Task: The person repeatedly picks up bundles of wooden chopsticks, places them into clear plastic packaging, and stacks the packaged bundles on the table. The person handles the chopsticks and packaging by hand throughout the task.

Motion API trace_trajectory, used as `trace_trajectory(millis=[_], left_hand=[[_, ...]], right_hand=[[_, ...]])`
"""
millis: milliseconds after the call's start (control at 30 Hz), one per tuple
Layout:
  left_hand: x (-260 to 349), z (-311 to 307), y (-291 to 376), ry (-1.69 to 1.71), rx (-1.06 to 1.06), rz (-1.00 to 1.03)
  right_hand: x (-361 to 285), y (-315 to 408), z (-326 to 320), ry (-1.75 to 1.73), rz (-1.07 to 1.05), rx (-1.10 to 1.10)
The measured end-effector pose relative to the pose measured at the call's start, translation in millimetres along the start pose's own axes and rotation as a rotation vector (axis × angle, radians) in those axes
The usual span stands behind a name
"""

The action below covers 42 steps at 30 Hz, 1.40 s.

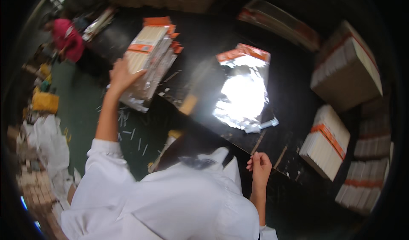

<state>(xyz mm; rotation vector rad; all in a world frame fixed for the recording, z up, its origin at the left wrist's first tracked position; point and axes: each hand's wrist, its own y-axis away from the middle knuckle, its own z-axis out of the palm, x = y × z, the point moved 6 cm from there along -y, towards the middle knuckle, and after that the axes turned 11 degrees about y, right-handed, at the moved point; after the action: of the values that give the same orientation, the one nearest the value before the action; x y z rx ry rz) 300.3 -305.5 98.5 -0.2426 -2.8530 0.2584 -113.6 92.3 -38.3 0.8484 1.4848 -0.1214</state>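
Note:
At the left of the black table [198,35] is a stack of clear-wrapped packs [159,69] with orange ends. My left hand [123,75] is on its near left side, thumb over the top pack [145,40] and fingers along the edge. Pale slats or strips with an orange band show through that pack's wrapper. My right hand [260,165] is at the table's front edge with curled fingers; whether it pinches something thin is unclear. Beyond it lie shiny clear plastic sleeves [243,90] with orange tops, glaring under the light. A pale blue rolled piece [268,123] sits at their lower end.
Banded pale blocks [326,142] and a larger block [348,70] stand at the right, with a long wrapped bundle [278,22] behind. A person in a pink top [67,40] is at the far left. White sheeting [48,141] and a yellow box [45,102] lie beyond the green floor.

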Motion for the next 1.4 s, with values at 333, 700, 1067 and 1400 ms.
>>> trace_trajectory(millis=[333,700,1067,1400], left_hand=[[171,16,109,0.502,0.322,0.544],[307,128,199,0.864,-0.533,0.751],[366,161,200,1.409,-1.219,0.47],[389,135,239,2.152,-1.682,0.074]], right_hand=[[-84,-45,-312,0.97,-0.483,1.247],[-39,-103,-433,1.146,0.138,1.081],[-159,-42,-379,0.253,-0.329,0.778],[-206,-20,-102,0.295,-0.344,0.101]])
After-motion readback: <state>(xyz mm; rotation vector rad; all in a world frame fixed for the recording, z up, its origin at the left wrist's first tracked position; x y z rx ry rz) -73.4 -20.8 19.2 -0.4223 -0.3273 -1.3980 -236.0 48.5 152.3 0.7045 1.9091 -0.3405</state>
